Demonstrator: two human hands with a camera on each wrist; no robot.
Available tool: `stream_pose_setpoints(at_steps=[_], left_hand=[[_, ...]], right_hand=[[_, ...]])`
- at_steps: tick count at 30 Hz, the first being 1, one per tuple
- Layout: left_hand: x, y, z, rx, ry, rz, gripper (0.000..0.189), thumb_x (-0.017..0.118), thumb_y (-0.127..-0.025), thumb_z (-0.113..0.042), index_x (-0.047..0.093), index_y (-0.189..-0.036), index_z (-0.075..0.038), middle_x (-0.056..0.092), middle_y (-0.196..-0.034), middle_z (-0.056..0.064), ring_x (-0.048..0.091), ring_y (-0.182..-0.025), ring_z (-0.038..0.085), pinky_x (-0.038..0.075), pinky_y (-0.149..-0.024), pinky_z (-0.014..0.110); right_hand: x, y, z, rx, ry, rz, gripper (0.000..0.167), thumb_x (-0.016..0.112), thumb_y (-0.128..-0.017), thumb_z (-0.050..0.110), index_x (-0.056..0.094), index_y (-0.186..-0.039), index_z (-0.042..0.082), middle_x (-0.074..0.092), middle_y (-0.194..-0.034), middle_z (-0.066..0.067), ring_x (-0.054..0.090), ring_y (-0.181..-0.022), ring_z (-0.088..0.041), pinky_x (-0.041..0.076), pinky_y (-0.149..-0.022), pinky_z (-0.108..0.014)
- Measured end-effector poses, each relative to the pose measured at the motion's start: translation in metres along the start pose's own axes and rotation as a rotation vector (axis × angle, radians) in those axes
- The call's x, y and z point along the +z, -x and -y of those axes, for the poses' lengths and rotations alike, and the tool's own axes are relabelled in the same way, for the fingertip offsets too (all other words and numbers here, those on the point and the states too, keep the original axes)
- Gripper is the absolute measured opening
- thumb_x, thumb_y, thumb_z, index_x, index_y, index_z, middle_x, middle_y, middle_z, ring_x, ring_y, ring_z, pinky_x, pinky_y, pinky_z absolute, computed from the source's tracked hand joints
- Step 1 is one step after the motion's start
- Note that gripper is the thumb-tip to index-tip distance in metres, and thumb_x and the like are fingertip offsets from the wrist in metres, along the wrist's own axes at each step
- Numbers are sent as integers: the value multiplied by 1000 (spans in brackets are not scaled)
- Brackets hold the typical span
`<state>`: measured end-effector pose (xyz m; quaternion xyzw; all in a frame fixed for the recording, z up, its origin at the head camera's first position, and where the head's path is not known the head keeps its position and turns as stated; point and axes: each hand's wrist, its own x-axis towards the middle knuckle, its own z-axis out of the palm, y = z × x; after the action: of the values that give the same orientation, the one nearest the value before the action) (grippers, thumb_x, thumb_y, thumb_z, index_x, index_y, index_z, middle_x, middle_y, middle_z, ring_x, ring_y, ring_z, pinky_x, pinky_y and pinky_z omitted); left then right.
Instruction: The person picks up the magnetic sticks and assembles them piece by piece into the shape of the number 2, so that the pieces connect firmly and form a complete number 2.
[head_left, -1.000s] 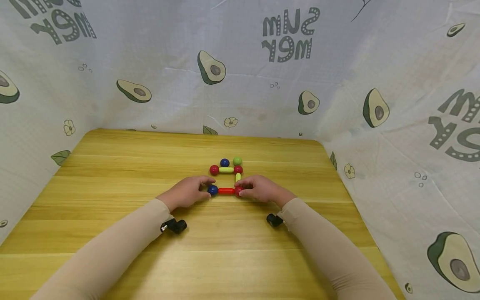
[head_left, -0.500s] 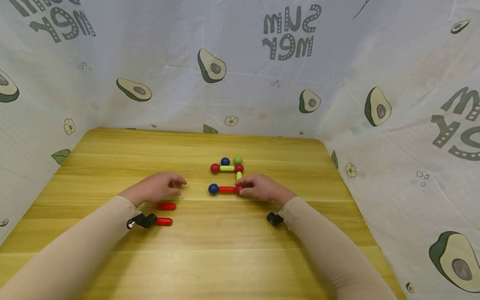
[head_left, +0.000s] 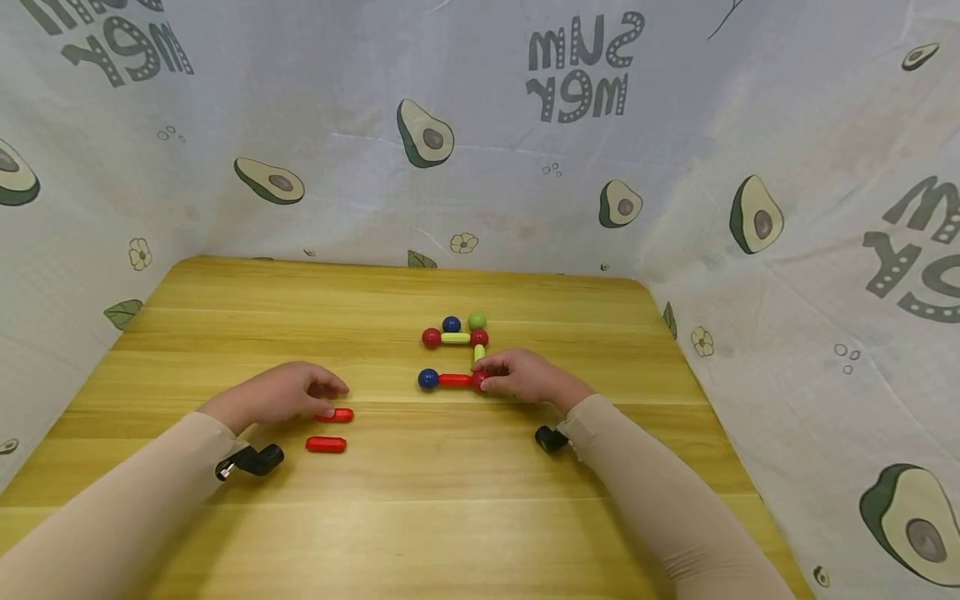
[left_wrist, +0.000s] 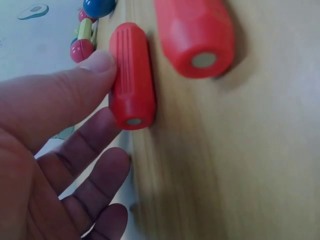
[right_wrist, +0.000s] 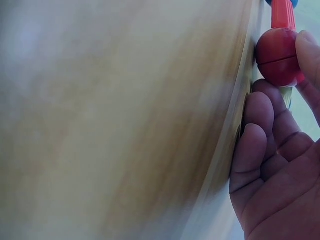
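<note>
My left hand (head_left: 288, 392) is at a red magnetic rod (left_wrist: 132, 75), its thumb at the rod's side; the index finger is hidden in the left wrist view and the other fingers are spread loosely. A second red rod (head_left: 326, 445) lies nearer the front. My right hand (head_left: 525, 377) pinches a red ball (right_wrist: 280, 57) between thumb and fingers. That ball is the front right corner of a structure: a red rod (head_left: 453, 381) links it to a blue ball (head_left: 428, 379), and a yellow rod (head_left: 479, 353) runs back to another red ball (head_left: 479, 337).
At the structure's back, a yellow rod (head_left: 455, 338) leads left to a red ball (head_left: 431, 337). Behind it are a blue ball (head_left: 452, 325) and a green ball (head_left: 477, 321). Everything is on a wooden table (head_left: 420, 517), with printed cloth (head_left: 322, 108) hanging around it.
My left hand has moved from the front blue ball leftward, then down to the farther loose red rod. Both loose rods have come into sight. The right hand has stayed at the red ball.
</note>
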<state>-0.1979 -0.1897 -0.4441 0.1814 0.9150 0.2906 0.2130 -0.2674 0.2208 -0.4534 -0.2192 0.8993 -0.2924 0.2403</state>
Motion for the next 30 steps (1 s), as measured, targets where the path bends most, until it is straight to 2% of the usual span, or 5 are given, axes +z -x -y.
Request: stream_pose_setpoints(at_steps=[9,17,23,30], left_hand=[[6,1,0,26,8,6,33,79,-95,-22,76,-126,-13,75,-124,2,68,-115,23,53,-105,53],[8,-1,-2,61,-40,-1,28,78,-96,-19,78,-123,-13,75,-116,-1,67,-105,17,55,-100,49],[11,-3,-5,53,-76,-31,24,75,-98,-21,79,-121,-17,73,-114,-2,62,-100,15,54,-96,44],[19,-9,-11,28,-31,-105,26,71,-101,-25,75,-126,-17,73,-109,-4,60,-94,15,50,-90,38]], right_hand=[[1,-1,-2,-7,1,-3,33,71,-102,32,73,-135,26,72,-129,2,61,-116,-22,47,-113,-52],[1,0,-1,-17,-4,-6,33,72,-101,30,73,-134,24,73,-123,3,61,-112,-21,49,-111,-50],[0,0,0,-13,-13,-9,33,73,-101,29,73,-134,23,73,-124,2,60,-111,-22,48,-111,-50],[2,0,-2,-10,-9,-12,34,72,-102,30,73,-135,23,73,-126,3,59,-111,-21,48,-111,-50]])
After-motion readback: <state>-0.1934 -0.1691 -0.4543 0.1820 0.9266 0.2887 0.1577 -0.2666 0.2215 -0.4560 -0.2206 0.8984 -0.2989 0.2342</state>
